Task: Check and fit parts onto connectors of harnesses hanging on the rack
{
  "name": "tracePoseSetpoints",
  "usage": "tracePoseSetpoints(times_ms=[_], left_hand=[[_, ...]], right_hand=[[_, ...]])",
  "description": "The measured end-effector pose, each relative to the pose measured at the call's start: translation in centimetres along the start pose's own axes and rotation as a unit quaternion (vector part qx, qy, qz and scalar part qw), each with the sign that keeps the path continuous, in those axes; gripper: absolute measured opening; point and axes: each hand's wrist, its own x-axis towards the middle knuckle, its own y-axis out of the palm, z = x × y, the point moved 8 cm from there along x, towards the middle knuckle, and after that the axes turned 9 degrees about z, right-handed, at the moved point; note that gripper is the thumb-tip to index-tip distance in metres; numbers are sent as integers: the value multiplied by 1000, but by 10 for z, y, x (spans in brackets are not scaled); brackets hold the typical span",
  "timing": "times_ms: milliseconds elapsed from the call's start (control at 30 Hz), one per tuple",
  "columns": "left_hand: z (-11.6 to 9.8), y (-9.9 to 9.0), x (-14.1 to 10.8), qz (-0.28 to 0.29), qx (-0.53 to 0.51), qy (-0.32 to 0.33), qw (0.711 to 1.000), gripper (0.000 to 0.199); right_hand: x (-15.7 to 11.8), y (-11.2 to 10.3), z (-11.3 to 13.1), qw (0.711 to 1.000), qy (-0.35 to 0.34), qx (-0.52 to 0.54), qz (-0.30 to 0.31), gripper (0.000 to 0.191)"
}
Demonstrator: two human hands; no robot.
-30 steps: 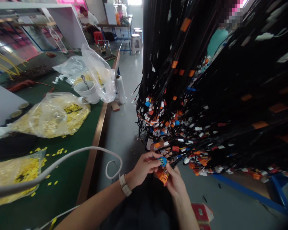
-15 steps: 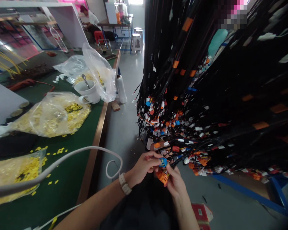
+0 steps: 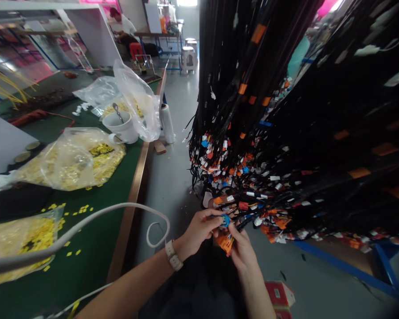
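My left hand (image 3: 199, 231) pinches a small blue connector (image 3: 224, 220) at the end of a black wire harness. My right hand (image 3: 242, 250) closes on an orange connector (image 3: 226, 242) just beneath it, its fingertips also touching the blue one. Both connectors belong to a dense mass of hanging black wire harnesses (image 3: 269, 124) with white, orange and blue plugs, which fills the right half of the head view. A watch with a pale strap (image 3: 173, 256) sits on my left wrist.
A green-topped table (image 3: 96, 248) stands at left with clear bags of yellow parts (image 3: 73, 159), a white cup with a spoon (image 3: 122, 126) and a white cable (image 3: 119, 208). Grey floor runs between table and harnesses. A red box (image 3: 281, 297) lies below. A person sits far back.
The blue connector has risen slightly and turned between my fingers; both hands stay in nearly the same place.
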Motion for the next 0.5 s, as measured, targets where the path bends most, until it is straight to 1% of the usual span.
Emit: tracePoseSetpoints(times_ms=[167, 267, 300, 367, 433, 500], left_hand=[[6, -1, 1, -6, -50, -27, 998, 48], [5, -4, 2, -17, -33, -44, 998, 44], [4, -8, 2, -30, -16, -44, 998, 41], [1, -19, 1, -77, 9, -38, 996, 33], [-3, -31, 2, -125, 2, -16, 992, 27], [-6, -40, 3, -152, -29, 17, 988, 28]], right_hand=[[6, 8, -3, 999, 29, 18, -15, 33], [6, 5, -2, 999, 31, 0, -41, 29], [6, 4, -1, 998, 31, -9, -47, 29], [5, 3, 1, 998, 39, -23, -43, 30], [3, 4, 1, 998, 60, -30, -15, 35], [1, 2, 0, 996, 80, -28, 17, 40]])
